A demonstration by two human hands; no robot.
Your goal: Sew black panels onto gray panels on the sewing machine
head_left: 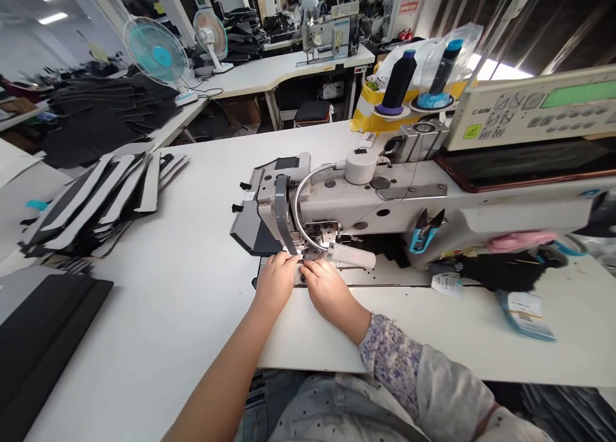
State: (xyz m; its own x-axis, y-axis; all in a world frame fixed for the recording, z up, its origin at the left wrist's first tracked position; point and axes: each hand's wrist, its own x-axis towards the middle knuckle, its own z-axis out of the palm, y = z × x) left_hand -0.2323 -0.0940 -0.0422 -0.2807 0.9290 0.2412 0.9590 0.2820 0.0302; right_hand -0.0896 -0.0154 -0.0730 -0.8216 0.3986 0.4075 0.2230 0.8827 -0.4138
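Both of my hands meet at the needle area of a grey sewing machine (409, 185). My left hand (278, 276) is closed, its fingertips beside the needle plate; what they pinch is too small to make out. My right hand (327, 287) is closed too, fingertips close to the left ones, just left of a white rounded handle (353, 256). Whatever lies under its fingers is hidden. Behind the machine head rests a grey and black fabric piece (253, 227) with small black tabs.
Stacked grey and black pieces (110, 198) lie at the left, with a black folded panel (52, 326) nearer. Blue-handled snips (423, 233) sit on the machine body. Thread cones (399, 83) and a control panel (534, 108) stand at the back right. Two fans (156, 51) are farther off.
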